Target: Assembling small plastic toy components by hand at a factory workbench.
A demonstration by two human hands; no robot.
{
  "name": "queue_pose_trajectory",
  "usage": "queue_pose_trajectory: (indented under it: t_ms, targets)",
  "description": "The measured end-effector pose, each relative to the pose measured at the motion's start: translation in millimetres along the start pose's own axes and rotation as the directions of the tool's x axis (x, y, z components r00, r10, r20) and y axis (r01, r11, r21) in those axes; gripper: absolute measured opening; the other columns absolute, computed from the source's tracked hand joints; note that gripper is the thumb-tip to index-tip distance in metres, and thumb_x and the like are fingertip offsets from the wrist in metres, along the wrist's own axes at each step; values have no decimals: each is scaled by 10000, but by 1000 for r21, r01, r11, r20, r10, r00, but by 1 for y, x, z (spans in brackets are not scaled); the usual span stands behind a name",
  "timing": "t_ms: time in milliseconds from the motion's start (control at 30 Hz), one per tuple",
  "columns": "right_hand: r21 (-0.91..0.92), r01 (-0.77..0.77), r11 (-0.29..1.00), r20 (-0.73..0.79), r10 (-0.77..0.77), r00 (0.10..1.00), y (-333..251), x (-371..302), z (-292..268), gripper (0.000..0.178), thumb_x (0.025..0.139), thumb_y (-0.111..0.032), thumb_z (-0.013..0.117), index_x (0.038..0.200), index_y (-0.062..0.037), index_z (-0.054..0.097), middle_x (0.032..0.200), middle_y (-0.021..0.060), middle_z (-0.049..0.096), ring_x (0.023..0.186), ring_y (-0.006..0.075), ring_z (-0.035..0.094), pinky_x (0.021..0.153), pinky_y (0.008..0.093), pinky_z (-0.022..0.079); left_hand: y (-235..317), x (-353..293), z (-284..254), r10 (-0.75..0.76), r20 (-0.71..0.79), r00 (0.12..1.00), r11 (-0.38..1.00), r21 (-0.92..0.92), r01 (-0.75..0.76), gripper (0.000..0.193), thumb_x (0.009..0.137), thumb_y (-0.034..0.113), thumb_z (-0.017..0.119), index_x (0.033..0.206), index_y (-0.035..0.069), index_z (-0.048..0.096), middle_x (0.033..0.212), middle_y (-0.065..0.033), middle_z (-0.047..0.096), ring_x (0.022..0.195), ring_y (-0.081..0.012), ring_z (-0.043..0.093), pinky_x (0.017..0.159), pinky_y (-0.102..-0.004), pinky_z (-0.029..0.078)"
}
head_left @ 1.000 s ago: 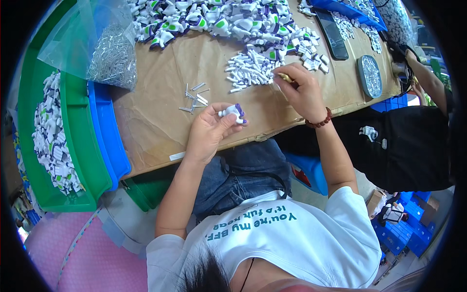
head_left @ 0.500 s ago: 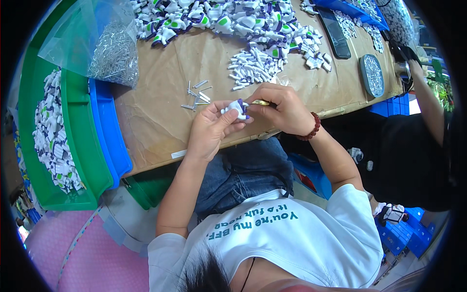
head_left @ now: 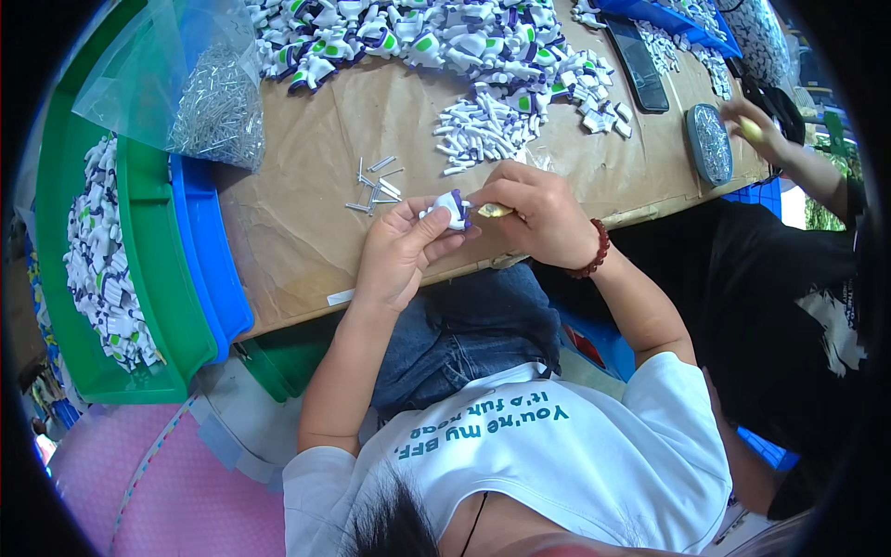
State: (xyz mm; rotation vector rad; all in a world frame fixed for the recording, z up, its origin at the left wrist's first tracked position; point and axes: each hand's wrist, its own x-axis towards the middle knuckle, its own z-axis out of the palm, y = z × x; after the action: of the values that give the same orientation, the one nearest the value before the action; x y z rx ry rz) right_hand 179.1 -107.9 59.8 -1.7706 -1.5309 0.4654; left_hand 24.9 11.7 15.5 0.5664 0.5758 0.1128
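Note:
Closed around a small white and purple plastic toy part (head_left: 451,210), my left hand (head_left: 397,245) is just beyond the table's near edge. My right hand (head_left: 540,210) meets it from the right, fingers closed on a small tool with a yellowish handle (head_left: 496,211). The tool's tip is hidden by my fingers, at the purple side of the toy part. Several loose metal pins (head_left: 379,186) lie just past my left hand. Beyond my right hand lies a pile of short white plastic pieces (head_left: 478,133).
White, purple and green toy parts (head_left: 399,42) cover the far table. On the left are a bag of pins (head_left: 218,107), a blue bin (head_left: 206,255) and a green bin (head_left: 162,269). At right are a phone (head_left: 639,70), an oval tray (head_left: 711,147) and a co-worker's hand (head_left: 756,130).
The toy part in my left hand has turned slightly, and the tool's handle tilts a little differently. On the right, the co-worker's hand has come in near the oval tray and their body has shifted.

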Motion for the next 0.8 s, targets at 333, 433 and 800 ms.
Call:
queue_pose_trajectory:
  t_ms: [333, 433, 800]
  targets:
    - [-262, 207, 943, 38, -204, 978, 2, -7, 5, 240, 617, 5, 612, 853, -36, 596, 734, 80, 494, 653, 254, 546, 533, 338, 449, -2, 2, 4, 42, -17, 999, 999, -8, -42, 200, 863, 68, 598, 1028, -28, 538, 969, -101, 621, 899, -172, 622, 775, -271, 538]
    - [-242, 160, 957, 38, -156, 987, 0, -9, 4, 266, 636, 41, 610, 890, -36, 611, 759, 88, 535, 664, 259, 571, 556, 330, 464, -3, 3, 2, 46, -28, 999, 999, 31, -45, 192, 865, 64, 594, 1026, -24, 537, 971, -103, 621, 882, -174, 628, 785, -278, 536]
    - [-456, -512, 728, -459, 300, 836, 80, -41, -77, 145, 803, -123, 570, 909, -48, 635, 886, 179, 612, 816, 360, 588, 716, 428, 471, -5, 0, 1, 48, 60, 997, 990, 132, -56, 182, 869, 67, 584, 1027, -6, 529, 961, -121, 619, 905, -239, 644, 771, -291, 554]
